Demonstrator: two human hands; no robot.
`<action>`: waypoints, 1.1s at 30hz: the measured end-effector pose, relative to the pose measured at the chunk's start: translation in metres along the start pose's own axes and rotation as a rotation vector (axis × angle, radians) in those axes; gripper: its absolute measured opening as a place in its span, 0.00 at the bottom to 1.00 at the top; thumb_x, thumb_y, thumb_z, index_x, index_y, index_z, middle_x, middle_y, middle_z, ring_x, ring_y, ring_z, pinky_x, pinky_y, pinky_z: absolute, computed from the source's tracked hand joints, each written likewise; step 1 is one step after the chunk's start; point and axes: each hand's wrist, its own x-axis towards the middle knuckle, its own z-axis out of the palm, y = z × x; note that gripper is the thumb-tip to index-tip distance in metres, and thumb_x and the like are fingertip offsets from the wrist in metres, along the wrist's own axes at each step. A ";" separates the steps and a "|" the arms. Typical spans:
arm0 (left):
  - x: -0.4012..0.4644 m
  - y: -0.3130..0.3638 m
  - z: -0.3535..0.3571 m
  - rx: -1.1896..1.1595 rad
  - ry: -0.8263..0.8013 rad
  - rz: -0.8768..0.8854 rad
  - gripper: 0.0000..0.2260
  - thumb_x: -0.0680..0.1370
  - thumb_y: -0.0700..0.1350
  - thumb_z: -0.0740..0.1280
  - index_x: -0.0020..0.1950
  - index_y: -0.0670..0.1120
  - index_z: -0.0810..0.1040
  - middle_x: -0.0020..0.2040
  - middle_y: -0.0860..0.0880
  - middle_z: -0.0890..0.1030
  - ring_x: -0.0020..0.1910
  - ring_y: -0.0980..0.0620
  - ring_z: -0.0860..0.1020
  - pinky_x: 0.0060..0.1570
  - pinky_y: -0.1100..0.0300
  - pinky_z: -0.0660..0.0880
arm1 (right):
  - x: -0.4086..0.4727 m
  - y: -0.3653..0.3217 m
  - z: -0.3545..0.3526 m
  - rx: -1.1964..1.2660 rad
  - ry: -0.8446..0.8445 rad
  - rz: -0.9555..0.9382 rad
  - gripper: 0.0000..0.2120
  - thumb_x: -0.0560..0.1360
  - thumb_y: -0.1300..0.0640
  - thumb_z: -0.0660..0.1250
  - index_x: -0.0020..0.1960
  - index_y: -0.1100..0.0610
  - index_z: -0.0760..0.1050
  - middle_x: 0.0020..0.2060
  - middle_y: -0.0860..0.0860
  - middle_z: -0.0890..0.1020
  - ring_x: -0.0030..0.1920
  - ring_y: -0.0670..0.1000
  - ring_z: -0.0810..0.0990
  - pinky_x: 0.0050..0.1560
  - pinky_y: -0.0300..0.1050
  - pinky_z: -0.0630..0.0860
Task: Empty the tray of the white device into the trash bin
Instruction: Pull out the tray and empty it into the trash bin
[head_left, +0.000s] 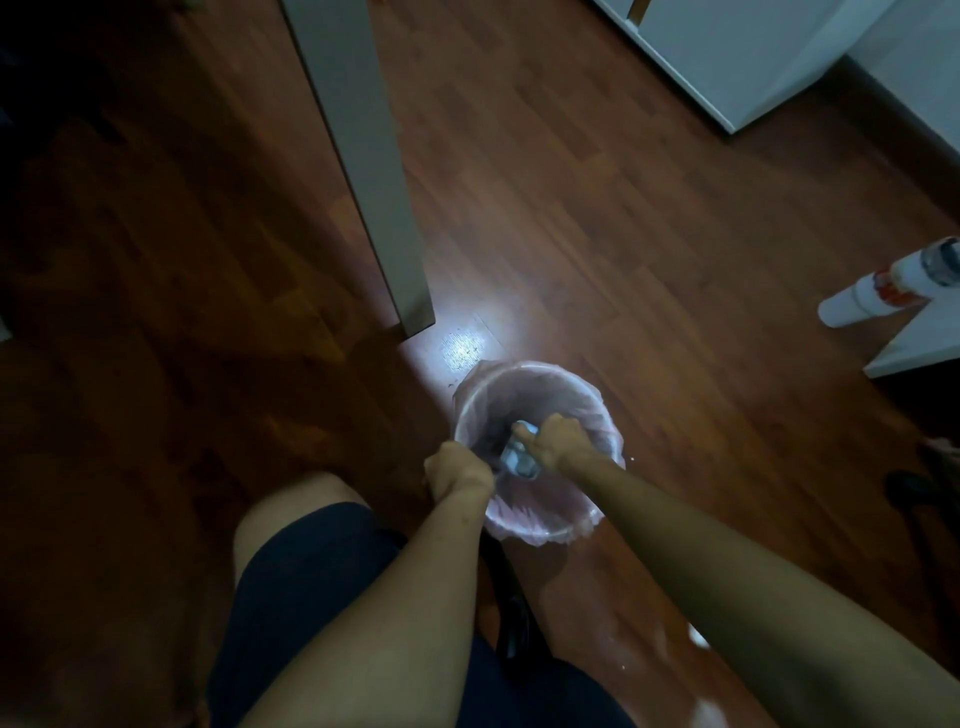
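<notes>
The person is at the dumping step. The right hand (558, 439) grips the pale tray (519, 457) inside the bin (587, 389). The left hand (457, 470) is clenched on the bin's near edge. Next, the tray likely needs a tip or shake.

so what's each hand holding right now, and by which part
The right hand grips a small pale object, probably the tray, by its upper end, over the trash bin. The left hand is closed at the bin's near-left rim, apparently gripping it.
</notes>
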 end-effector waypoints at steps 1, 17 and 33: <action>0.003 -0.002 0.001 -0.002 -0.001 -0.004 0.17 0.76 0.36 0.66 0.65 0.38 0.76 0.64 0.35 0.76 0.61 0.36 0.77 0.57 0.51 0.77 | 0.000 0.000 0.000 0.013 0.015 0.000 0.26 0.79 0.40 0.54 0.46 0.61 0.80 0.36 0.53 0.79 0.39 0.53 0.77 0.44 0.44 0.69; -0.020 0.011 -0.041 0.028 -0.032 0.056 0.21 0.74 0.49 0.68 0.64 0.41 0.77 0.63 0.40 0.78 0.60 0.40 0.78 0.55 0.53 0.76 | -0.037 -0.033 -0.068 0.007 -0.014 -0.057 0.28 0.78 0.39 0.56 0.63 0.61 0.76 0.61 0.59 0.79 0.59 0.59 0.78 0.61 0.52 0.74; -0.161 0.090 -0.214 0.005 0.219 0.480 0.21 0.75 0.50 0.67 0.65 0.41 0.76 0.68 0.40 0.75 0.66 0.42 0.74 0.60 0.57 0.73 | -0.216 -0.106 -0.216 0.257 0.297 -0.194 0.28 0.74 0.38 0.61 0.54 0.64 0.75 0.52 0.62 0.78 0.37 0.60 0.80 0.29 0.48 0.79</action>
